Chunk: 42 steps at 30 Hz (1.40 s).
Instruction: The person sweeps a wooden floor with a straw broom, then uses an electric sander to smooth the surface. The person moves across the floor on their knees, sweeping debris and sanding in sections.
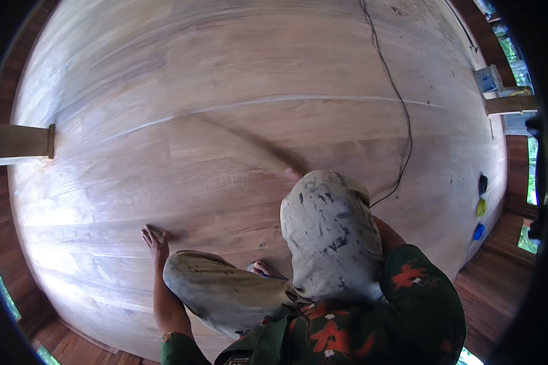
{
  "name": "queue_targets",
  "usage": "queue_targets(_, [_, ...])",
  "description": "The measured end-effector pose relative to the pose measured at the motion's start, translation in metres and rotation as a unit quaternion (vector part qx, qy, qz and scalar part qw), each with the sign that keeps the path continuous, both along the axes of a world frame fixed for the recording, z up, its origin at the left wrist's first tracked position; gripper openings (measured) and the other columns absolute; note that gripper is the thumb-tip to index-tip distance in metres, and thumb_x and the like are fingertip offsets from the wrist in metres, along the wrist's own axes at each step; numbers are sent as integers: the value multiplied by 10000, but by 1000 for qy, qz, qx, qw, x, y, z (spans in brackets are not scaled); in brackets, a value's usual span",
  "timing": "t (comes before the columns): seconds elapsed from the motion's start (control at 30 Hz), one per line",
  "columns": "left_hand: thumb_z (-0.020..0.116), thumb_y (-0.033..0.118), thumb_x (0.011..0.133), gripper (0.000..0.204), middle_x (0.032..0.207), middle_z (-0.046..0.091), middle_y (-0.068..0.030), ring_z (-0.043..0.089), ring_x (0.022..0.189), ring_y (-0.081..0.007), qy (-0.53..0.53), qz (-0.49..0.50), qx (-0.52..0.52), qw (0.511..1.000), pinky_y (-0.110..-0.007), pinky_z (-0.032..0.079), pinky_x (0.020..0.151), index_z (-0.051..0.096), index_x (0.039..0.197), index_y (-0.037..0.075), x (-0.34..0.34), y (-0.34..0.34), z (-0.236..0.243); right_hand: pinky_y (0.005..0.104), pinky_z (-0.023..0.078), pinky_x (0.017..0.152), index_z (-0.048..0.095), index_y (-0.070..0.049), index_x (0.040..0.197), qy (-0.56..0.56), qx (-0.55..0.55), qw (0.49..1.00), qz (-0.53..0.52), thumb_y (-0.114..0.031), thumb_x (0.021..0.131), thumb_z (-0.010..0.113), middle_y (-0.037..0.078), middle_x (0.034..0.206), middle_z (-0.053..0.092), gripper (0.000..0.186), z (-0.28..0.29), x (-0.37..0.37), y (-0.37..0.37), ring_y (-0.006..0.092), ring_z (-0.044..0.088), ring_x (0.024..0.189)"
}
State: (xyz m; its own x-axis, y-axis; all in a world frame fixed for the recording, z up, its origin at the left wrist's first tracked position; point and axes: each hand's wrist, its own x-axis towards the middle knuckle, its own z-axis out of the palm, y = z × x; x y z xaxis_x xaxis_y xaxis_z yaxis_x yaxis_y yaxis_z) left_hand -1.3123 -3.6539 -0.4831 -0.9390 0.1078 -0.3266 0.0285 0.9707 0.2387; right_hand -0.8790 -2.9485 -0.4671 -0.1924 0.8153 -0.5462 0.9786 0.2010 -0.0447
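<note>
My left hand (156, 241) rests spread on the pale wooden floor (164, 158), just left of my bent knee in stained trousers. Most of my right hand (293, 174) is hidden behind my raised knee; a small blurred part shows at the near end of a long, pale stick-like thing (259, 152), which it seems to grip. That thing slants up and left across the floor, smeared by motion, so its exact shape is unclear. My foot (262, 269) in a sandal shows between my legs.
A dark cable (402, 121) winds down the floor on the right. Black (482, 184), yellow (481, 207) and blue (478, 232) items line the right side, with a grey container (488, 79) farther back. Wooden posts (15, 141) stand at either side.
</note>
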Motion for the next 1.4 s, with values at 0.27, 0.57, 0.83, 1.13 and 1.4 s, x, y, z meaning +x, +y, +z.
queue_targets(0.27, [431, 673, 1040, 838, 1677, 197, -246, 255, 1543, -411, -83, 136, -73, 985, -564, 299, 1228, 233, 1668, 155, 159, 59, 75, 419, 553, 773, 257, -172, 1682, 290, 61, 954, 50, -151, 1051, 558, 206, 1153, 675, 699, 6, -46, 24, 310, 701, 914])
queue_targets(0.57, [436, 629, 1049, 777, 1583, 329, -234, 355, 1465, -393, -291, 141, 196, 926, -548, 338, 1200, 314, 1614, 109, 225, 295, 101, 532, 544, 688, 352, -259, 1644, 347, -101, 887, 288, -306, 1065, 559, 149, 1014, 740, 616, -6, -182, -23, 365, 713, 762])
queue_targets(0.83, [440, 589, 1057, 730, 1499, 446, -223, 443, 1395, -377, -199, 106, 323, 919, -534, 374, 1175, 386, 1566, 69, 159, 376, 230, 542, 575, 796, 293, -337, 1660, 163, 143, 975, -49, -353, 1103, 474, 217, 1072, 743, 586, 50, -154, 173, 413, 735, 909])
queue_targets(1.13, [444, 545, 1067, 687, 1405, 578, -211, 543, 1317, -359, 10, 76, 374, 924, -519, 414, 1146, 468, 1513, 23, 30, 319, 437, 532, 587, 724, 297, -386, 1652, 400, 100, 887, 207, -359, 1091, 504, 202, 1114, 719, 598, 115, -252, 65, 428, 721, 819])
queue_targets(1.4, [547, 487, 1009, 628, 1309, 691, -211, 627, 1251, -382, 65, -6, 335, 940, -534, 467, 1099, 616, 1383, -12, -40, 359, 514, 480, 575, 673, 354, -413, 1632, 362, 65, 816, 445, -320, 1068, 565, 111, 984, 715, 609, 80, -396, 110, 312, 728, 784])
